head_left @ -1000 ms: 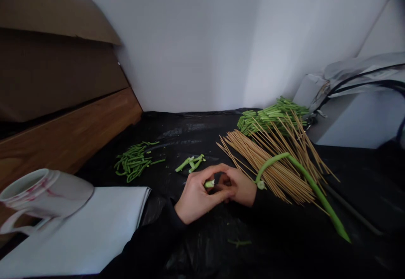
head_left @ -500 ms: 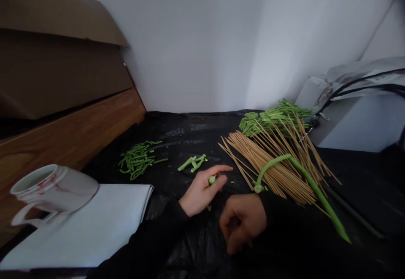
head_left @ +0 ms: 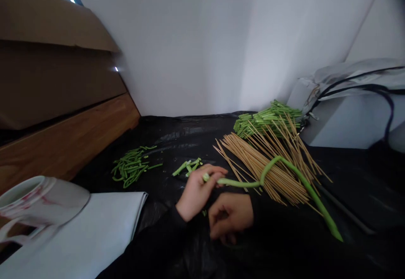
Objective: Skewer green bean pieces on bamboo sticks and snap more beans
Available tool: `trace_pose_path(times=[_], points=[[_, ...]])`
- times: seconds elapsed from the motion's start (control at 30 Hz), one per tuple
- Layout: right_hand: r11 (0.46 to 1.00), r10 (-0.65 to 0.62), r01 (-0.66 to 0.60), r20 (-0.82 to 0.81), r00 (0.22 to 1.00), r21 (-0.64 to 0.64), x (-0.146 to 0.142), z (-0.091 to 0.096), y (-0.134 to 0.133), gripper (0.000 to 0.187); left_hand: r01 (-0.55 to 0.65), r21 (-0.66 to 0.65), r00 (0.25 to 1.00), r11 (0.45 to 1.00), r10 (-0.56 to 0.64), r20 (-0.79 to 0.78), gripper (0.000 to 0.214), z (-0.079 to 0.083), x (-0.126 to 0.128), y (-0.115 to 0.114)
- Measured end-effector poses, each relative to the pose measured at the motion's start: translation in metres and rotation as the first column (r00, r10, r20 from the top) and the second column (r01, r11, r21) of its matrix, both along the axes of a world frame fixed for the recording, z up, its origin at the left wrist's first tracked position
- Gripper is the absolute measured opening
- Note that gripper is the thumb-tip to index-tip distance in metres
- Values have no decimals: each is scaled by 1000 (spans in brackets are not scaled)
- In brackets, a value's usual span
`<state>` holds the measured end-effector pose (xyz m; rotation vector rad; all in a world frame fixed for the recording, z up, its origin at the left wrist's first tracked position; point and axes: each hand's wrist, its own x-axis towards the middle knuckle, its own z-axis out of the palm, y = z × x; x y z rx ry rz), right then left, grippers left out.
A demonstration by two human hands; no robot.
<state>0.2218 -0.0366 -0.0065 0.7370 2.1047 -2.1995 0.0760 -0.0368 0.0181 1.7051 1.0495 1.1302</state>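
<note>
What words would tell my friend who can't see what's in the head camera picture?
A person's left hand pinches the end of a long green bean that curves over a pile of wooden skewers. The right hand lies curled beside it on a black plastic sheet. Cut bean pieces lie in a heap nearby, and a white mug stands beside white paper.

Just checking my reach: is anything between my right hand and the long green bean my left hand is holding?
Nothing visible is. The long green bean runs from your left hand just above your right hand, with only a narrow dark gap between them. Farther along, it arches over the bamboo skewers.
</note>
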Motion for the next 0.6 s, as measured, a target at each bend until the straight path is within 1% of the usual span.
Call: trace_pose_path(times=[0.03, 0.07, 0.1, 0.17, 0.2, 0.27, 0.33, 0.37, 0.4, 0.43, 0.5, 0.53, 0.57, 0.6], points=[[994, -111, 112, -56, 992, 14, -1, 1, 4, 25, -63, -91, 993, 994, 72, 97, 21, -3, -7, 5], [971, -236, 240, -115, 965, 21, -1, 2, 8, 28, -99, -160, 974, 982, 129, 187, 21, -6, -14, 10], [931, -359, 366, -174, 917, 8, -1, 3, 12, 30, -108, -219, 950, 970, 165, 264, 23, -7, -20, 14], [824, -557, 563, -282, 781, -68, 1, 7, 21, 39, -66, -319, 911, 945, 188, 368, 27, -9, -30, 19], [773, -624, 622, -329, 709, -125, 3, 8, 25, 43, -26, -367, 900, 930, 181, 396, 28, -9, -32, 20], [693, -713, 673, -382, 588, -259, 7, 9, 31, 46, 61, -449, 897, 891, 148, 416, 27, -10, -33, 20], [627, -775, 688, -377, 507, -365, 10, 9, 35, 36, 122, -500, 893, 858, 125, 432, 26, -11, -31, 18], [609, -791, 691, -362, 493, -390, 12, 8, 35, 32, 138, -514, 884, 847, 128, 449, 25, -11, -30, 17], [610, -791, 688, -346, 504, -393, 13, 7, 35, 32, 147, -523, 871, 840, 140, 471, 25, -11, -29, 16], [637, -770, 673, -334, 543, -375, 13, 6, 35, 36, 154, -529, 853, 835, 158, 498, 25, -11, -29, 16], [725, -688, 618, -305, 658, -302, 13, 5, 33, 42, 159, -537, 812, 828, 200, 549, 26, -9, -30, 17], [754, -656, 598, -287, 698, -271, 13, 5, 31, 42, 168, -541, 794, 824, 212, 569, 26, -7, -32, 17], [759, -651, 599, -278, 706, -255, 12, 4, 30, 40, 187, -546, 782, 817, 213, 586, 26, -6, -33, 17], [739, -673, 621, -285, 683, -260, 11, 4, 29, 38, 216, -551, 776, 806, 201, 598, 26, -5, -34, 18]])
